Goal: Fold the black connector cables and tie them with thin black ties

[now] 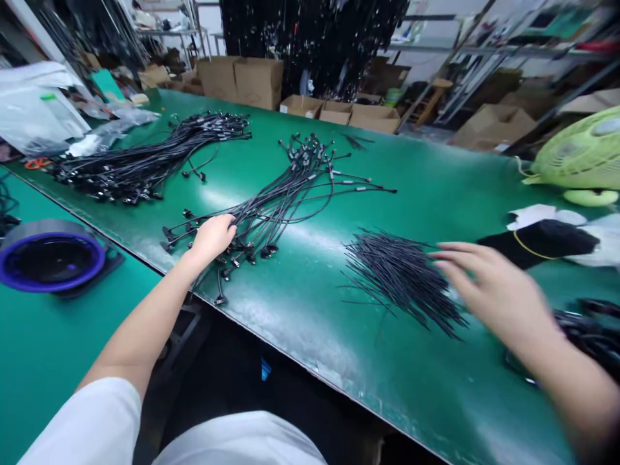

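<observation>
My left hand (212,236) rests on a spread bundle of black cables with connectors (285,194) on the green table (314,310); its fingers curl down onto the cables near their connector ends. My right hand (489,287) hovers just right of a pile of thin black ties (402,278), fingers stretched out and slightly blurred, holding nothing that I can see.
A second heap of black cables (140,161) lies at the far left. A blue-rimmed round holder (51,258) sits on the left table. A green fan (581,158), a black-and-white cloth (542,239) and more cables (591,332) lie at right. Cardboard boxes (242,81) line the far edge.
</observation>
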`<action>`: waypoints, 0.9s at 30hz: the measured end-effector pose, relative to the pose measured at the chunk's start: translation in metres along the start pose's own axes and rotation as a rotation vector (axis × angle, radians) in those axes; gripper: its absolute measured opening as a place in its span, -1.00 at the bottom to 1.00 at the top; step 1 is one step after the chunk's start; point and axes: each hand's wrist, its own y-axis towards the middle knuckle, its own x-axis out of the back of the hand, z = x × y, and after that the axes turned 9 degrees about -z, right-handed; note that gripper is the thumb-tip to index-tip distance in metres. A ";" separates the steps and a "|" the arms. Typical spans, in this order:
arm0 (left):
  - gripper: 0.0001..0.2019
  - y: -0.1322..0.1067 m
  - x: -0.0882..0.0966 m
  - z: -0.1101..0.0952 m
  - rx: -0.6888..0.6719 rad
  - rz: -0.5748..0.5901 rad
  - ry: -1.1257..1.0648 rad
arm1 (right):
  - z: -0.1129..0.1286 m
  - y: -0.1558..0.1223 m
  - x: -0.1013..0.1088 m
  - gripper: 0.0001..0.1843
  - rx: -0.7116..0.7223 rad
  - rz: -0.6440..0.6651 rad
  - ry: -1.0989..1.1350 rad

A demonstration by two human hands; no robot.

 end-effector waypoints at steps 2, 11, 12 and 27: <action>-0.77 0.009 -0.002 0.005 -0.003 -0.015 -0.050 | 0.023 0.022 -0.033 -0.70 0.027 0.067 0.042; -0.61 -0.052 0.066 -0.056 0.011 0.354 -0.827 | 0.164 0.166 -0.148 -0.55 0.177 0.183 0.184; -0.56 -0.064 0.077 -0.055 0.043 0.383 -0.824 | 0.157 0.183 -0.148 -0.67 0.131 0.175 0.137; -0.82 -0.101 0.079 0.013 0.368 0.288 -1.428 | 0.103 0.231 -0.005 -0.52 0.115 -0.173 0.115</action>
